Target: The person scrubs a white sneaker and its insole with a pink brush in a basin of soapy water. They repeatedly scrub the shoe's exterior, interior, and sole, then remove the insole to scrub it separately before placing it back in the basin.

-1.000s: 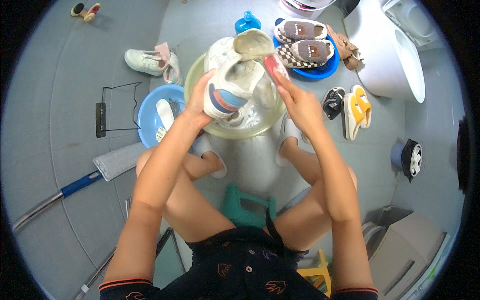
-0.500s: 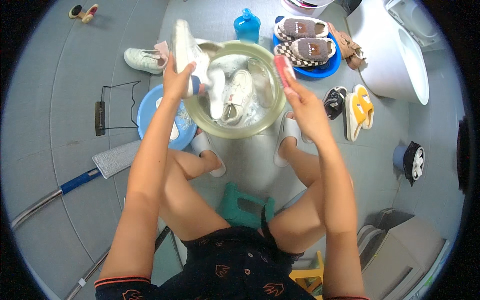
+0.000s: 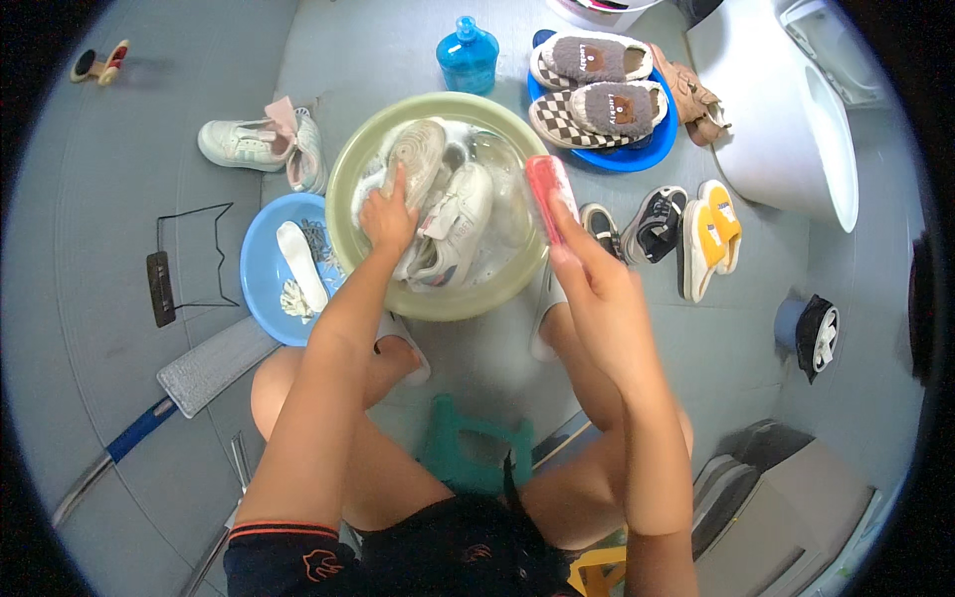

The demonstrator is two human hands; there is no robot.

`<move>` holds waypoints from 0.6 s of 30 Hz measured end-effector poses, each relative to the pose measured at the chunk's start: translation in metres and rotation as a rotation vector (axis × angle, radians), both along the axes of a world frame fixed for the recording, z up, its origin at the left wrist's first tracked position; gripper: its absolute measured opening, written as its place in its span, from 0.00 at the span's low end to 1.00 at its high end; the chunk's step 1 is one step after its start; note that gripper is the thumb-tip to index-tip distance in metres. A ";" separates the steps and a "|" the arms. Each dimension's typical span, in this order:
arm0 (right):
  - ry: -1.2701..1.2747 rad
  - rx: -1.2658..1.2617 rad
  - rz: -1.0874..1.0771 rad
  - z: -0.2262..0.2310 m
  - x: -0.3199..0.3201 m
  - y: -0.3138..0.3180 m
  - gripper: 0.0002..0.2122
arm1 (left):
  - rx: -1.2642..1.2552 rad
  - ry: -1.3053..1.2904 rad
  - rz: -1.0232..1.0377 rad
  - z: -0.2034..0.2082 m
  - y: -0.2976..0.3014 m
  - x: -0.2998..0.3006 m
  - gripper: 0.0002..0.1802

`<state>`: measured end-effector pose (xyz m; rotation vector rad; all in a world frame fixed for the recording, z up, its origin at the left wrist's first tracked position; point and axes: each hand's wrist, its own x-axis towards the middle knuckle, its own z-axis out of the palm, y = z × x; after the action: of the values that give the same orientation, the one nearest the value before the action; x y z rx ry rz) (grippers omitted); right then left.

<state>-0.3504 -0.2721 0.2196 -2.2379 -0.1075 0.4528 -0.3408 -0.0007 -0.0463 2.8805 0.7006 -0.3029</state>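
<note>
A pale green basin (image 3: 343, 234) of soapy water stands in front of me. In it a white sneaker (image 3: 418, 149) lies with its sole turned up, and my left hand (image 3: 389, 221) grips it, one finger stretched along the sole. Beside it, a second white sneaker (image 3: 460, 219) rests upright in the suds. My right hand (image 3: 595, 274) is closed round a red scrub brush (image 3: 544, 189), held at the basin's right rim. Foam partly hides both sneakers' lower sides.
Left of the basin, a light blue basin (image 3: 261, 289) holds a white insole (image 3: 301, 264) and laces. White sneakers (image 3: 244, 144) stand behind it. A blue jug (image 3: 468, 58), a blue tub (image 3: 637, 154) with checkered slippers, and yellow slippers (image 3: 700, 249) stand farther off.
My left hand has lowered the sneaker from above the basin's left rim into the water, its sole now up. The right hand with the brush has moved slightly down and nearer.
</note>
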 end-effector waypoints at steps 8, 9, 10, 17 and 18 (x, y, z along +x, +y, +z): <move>0.039 -0.036 0.011 0.000 -0.002 0.006 0.19 | 0.039 0.103 -0.038 -0.049 -0.015 -0.005 0.44; 0.053 -0.040 0.017 0.004 0.000 0.008 0.19 | 0.059 0.126 -0.051 -0.056 -0.007 0.000 0.43; 0.068 -0.043 0.023 0.007 0.000 0.010 0.19 | 0.022 0.188 -0.044 -0.062 0.006 0.003 0.46; -0.030 0.039 0.007 0.006 -0.001 0.000 0.19 | -0.288 0.164 -0.089 0.031 0.048 0.049 0.65; -0.041 0.050 0.008 0.007 -0.002 0.000 0.19 | -0.315 0.128 -0.102 0.043 0.053 0.050 0.65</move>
<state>-0.3521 -0.2724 0.2265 -2.1987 -0.1474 0.4043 -0.2912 0.0527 -0.0031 2.6161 0.4753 -0.5610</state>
